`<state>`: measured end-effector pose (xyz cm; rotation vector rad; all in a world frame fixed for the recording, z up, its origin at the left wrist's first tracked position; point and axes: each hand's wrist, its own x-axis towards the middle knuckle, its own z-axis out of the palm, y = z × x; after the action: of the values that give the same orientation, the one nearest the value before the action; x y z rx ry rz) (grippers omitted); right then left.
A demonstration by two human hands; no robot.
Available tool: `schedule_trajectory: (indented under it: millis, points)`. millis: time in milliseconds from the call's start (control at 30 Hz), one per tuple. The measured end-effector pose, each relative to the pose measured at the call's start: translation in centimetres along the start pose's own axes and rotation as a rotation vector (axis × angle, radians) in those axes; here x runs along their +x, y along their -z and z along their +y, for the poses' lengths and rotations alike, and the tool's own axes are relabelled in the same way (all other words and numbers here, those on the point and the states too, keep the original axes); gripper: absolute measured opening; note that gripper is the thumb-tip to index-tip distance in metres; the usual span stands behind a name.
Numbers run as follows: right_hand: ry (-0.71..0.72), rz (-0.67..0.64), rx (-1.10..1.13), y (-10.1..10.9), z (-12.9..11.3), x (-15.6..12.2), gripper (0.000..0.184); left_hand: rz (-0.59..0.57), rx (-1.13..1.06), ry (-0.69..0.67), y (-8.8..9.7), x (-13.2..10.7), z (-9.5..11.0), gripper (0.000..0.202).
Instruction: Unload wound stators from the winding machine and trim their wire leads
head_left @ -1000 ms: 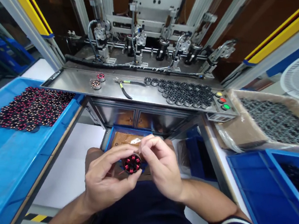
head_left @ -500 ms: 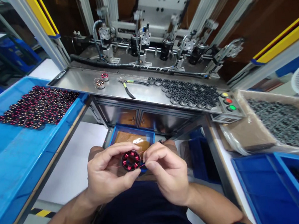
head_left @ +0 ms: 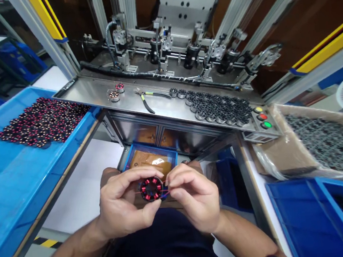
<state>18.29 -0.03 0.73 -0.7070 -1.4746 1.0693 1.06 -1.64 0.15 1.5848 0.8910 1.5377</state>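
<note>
Between thumb and fingers, my left hand [head_left: 125,199] grips a round black motor stator [head_left: 151,188] wound with red wire, its ring face turned up towards me. At the stator's right side, my right hand [head_left: 194,194] is closed in a pinch on thin red wire ends [head_left: 165,190] that stick out from it. Another wire end pokes out on the left, by my left palm. Both hands are above my lap. On the metal ledge ahead stand two wound stators, one red [head_left: 120,87] and one copper-coloured [head_left: 113,96], beside green-and-black cutting pliers [head_left: 146,100].
Many unwound black stator cores [head_left: 218,106] cover the ledge's right part, near a button box [head_left: 262,122]. Wound stators [head_left: 42,122] fill part of a blue tray [head_left: 18,174] at left. A lined carton [head_left: 297,147] of cores is at right. Machine fixtures [head_left: 166,44] stand behind.
The stator has shifted slightly right and down in my left hand. My right hand has moved a little to the right, and the red wire ends show more clearly.
</note>
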Motion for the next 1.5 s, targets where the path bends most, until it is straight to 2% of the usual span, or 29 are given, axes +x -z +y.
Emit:
schedule_trajectory:
  millis: [167, 233, 367, 467, 567, 667, 800, 867, 967, 1067, 1133, 1200, 1300, 1400, 1500]
  points:
    - [0.099, -0.063, -0.048, 0.3, 0.4, 0.7, 0.018, 0.003, -0.115, 0.052, -0.2, 0.9, 1.0, 0.046]
    - [0.133, -0.086, -0.066, 0.3, 0.3, 0.9, 0.019, -0.005, -0.117, 0.062, -0.1, 0.9, 1.0, 0.048]
    - [0.144, -0.036, -0.102, -0.1, -0.3, 0.7, 0.02, -0.004, -0.035, 0.033, 0.0, 0.3, 0.3, 0.053]
    - [0.158, 0.021, -0.086, -0.8, -0.5, 0.1, 0.022, 0.055, 0.082, -0.03, -0.1, -0.3, -0.2, 0.058]
    - [0.191, 0.025, -0.066, -1.1, -0.5, -0.2, 0.022, 0.098, 0.133, -0.063, -0.2, -0.6, -0.2, 0.06]
    - [0.215, -0.045, -0.052, -0.6, -0.3, 0.1, 0.021, 0.083, 0.06, -0.029, -0.2, -0.3, 0.3, 0.058]
    - [0.26, -0.162, -0.103, 1.2, -0.1, 1.8, 0.034, -0.012, -0.187, 0.173, 0.2, 0.3, 1.1, 0.048]
    - [0.306, -0.263, -0.136, 1.8, -0.2, 2.9, 0.041, -0.071, -0.301, 0.274, 0.3, 0.5, 1.2, 0.044]
    - [0.401, -0.416, -0.136, 2.0, -0.6, 4.3, 0.035, -0.12, -0.399, 0.362, 0.3, 0.5, 1.2, 0.039]
    - [0.478, -0.478, -0.14, 1.5, -1.1, 5.0, 0.023, -0.152, -0.425, 0.391, 0.2, 0.5, 1.2, 0.034]
    - [0.508, -0.468, -0.172, 1.4, -1.3, 4.8, 0.017, -0.17, -0.437, 0.416, 0.2, 0.5, 1.1, 0.031]
    - [0.539, -0.403, -0.245, 1.4, -1.4, 4.1, 0.015, -0.177, -0.46, 0.443, 0.2, 0.5, 1.1, 0.032]
    - [0.612, -0.282, -0.423, 1.6, -1.3, 2.6, 0.025, -0.144, -0.478, 0.446, 0.2, 0.5, 1.0, 0.036]
    - [0.671, -0.162, -0.514, 1.4, -1.2, 1.3, 0.029, -0.097, -0.431, 0.345, -0.1, 0.3, 1.0, 0.042]
    - [0.665, -0.02, -0.481, 0.6, -1.3, 0.8, 0.024, -0.029, -0.285, 0.149, -0.5, 0.1, 1.0, 0.051]
